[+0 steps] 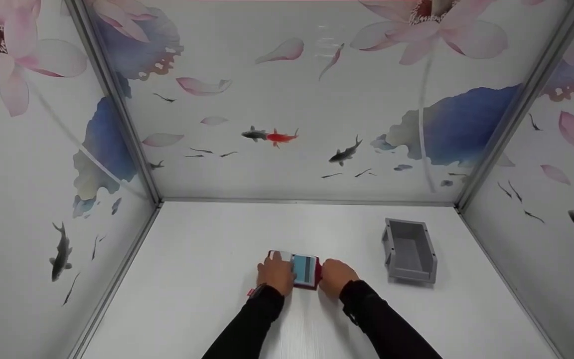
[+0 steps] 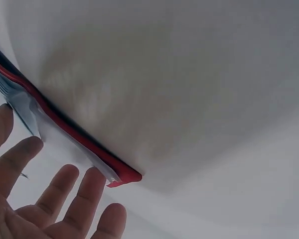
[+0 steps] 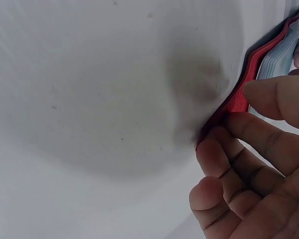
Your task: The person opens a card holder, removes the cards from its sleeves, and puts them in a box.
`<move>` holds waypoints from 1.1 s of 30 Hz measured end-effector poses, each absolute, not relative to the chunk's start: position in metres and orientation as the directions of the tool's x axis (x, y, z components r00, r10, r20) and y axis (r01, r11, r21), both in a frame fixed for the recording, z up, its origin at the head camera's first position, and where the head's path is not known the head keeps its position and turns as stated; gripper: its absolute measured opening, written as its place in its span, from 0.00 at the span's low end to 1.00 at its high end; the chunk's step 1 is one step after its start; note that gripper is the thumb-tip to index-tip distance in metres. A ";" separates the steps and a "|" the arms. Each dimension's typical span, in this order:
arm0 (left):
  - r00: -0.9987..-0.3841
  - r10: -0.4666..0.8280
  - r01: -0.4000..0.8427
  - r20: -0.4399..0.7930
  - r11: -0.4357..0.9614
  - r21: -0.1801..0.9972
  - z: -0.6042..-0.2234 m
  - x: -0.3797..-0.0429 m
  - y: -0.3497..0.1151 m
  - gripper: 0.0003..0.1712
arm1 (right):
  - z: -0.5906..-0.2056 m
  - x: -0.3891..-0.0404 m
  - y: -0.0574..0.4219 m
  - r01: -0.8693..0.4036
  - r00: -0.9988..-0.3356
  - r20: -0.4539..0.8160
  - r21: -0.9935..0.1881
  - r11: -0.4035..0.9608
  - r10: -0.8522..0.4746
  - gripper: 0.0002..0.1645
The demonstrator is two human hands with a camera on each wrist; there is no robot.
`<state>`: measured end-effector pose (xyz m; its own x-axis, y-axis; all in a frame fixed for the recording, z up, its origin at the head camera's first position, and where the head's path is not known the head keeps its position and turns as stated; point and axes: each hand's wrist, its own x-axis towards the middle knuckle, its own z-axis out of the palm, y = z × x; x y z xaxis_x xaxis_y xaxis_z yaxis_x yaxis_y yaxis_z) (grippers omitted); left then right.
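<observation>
A red card holder (image 1: 306, 286) lies spread open on the white table, with clear sleeves and a light blue card (image 1: 303, 268) facing up. My left hand (image 1: 277, 273) rests over its left half. In the left wrist view, fairly straight fingers (image 2: 84, 199) touch the clear sleeve (image 2: 60, 137), and the thumb lies by the blue sleeves. At the right end, my right hand (image 1: 338, 277) pinches the red cover. The right wrist view shows the thumb on top of the red flap (image 3: 241, 94) and fingertips (image 3: 212, 157) at its outer edge, beside the stacked sleeves (image 3: 279, 57).
To the right on the table (image 1: 207, 234) stands a grey plastic bin (image 1: 411, 275). Printed panels with lotus flowers and fish (image 1: 282, 137) enclose the table at the back and both sides, joined by metal frame bars (image 1: 122, 109).
</observation>
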<state>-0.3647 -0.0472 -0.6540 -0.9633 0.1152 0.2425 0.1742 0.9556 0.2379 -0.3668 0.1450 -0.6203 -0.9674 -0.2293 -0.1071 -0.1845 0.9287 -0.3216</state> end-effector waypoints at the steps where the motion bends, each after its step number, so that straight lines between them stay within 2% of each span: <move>1: -0.966 0.117 0.174 0.232 0.954 0.243 -0.654 -0.364 -0.046 0.12 | -0.621 -0.367 0.145 -0.190 -0.967 -0.102 -0.312 0.931 -0.232 0.07; 11: -0.973 0.119 0.168 0.199 0.953 0.252 -0.655 -0.365 -0.043 0.15 | -0.627 -0.367 0.148 -0.264 -0.963 -0.003 -0.212 0.941 -0.271 0.09; 15: -0.972 0.132 0.175 0.192 0.958 0.228 -0.656 -0.365 -0.044 0.15 | -0.627 -0.368 0.150 -0.275 -0.959 0.011 -0.268 0.923 -0.282 0.06; 19: -0.971 0.153 0.186 0.183 0.966 0.182 -0.658 -0.366 -0.045 0.14 | -0.627 -0.368 0.152 -0.231 -0.966 -0.024 -0.357 0.905 -0.256 0.03; 25: -0.969 0.182 0.206 0.168 0.969 0.139 -0.655 -0.363 -0.044 0.17 | -0.620 -0.357 0.150 -0.270 -0.956 -0.007 -0.366 0.891 -0.293 0.10; 29: -0.970 0.188 0.211 0.154 0.966 0.150 -0.650 -0.361 -0.044 0.10 | -0.612 -0.348 0.146 -0.330 -0.932 -0.020 -0.365 0.870 -0.362 0.16; 33: -0.969 0.201 0.225 0.146 0.959 0.171 -0.650 -0.361 -0.044 0.20 | -0.609 -0.343 0.145 -0.373 -0.912 -0.029 -0.363 0.854 -0.410 0.19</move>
<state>-0.3610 -0.0443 -0.6495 -0.9686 0.2013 0.1462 0.2252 0.9591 0.1714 -0.3427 0.1449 -0.6092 -0.9116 -0.4101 -0.0289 -0.3727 0.8541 -0.3629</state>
